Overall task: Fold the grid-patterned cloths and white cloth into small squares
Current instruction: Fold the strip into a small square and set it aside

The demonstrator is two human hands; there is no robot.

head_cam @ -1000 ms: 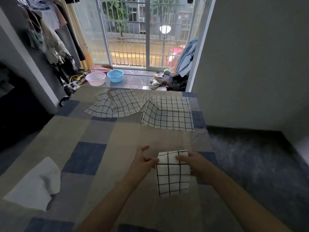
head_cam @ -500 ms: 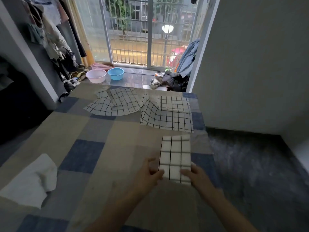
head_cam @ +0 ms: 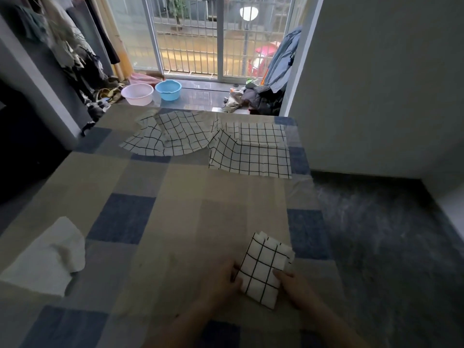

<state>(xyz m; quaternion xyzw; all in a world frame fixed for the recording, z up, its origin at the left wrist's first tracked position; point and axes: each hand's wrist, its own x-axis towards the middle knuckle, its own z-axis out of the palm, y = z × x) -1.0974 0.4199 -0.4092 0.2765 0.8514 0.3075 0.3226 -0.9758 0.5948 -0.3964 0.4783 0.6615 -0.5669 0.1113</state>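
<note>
A small folded grid-patterned cloth (head_cam: 265, 268) lies near the bed's right front, turned at an angle. My left hand (head_cam: 221, 285) grips its left edge and my right hand (head_cam: 298, 290) holds its near right edge. Two unfolded grid-patterned cloths lie at the far end: a rumpled one (head_cam: 170, 136) on the left and a flatter one (head_cam: 251, 151) on the right. A crumpled white cloth (head_cam: 47, 259) rests at the left edge of the bed.
The bed cover (head_cam: 175, 209) is checked in tan, grey and blue. Its right edge drops to a dark floor (head_cam: 389, 234). Beyond the far end stand a pink basin (head_cam: 136, 94), a blue basin (head_cam: 168, 89) and a heap of clothes (head_cam: 256, 99).
The folded cloth went from a long strip lying ahead of my hands to a shorter, thicker square, drawn closer to me and rotated. Both hands stayed on it.
</note>
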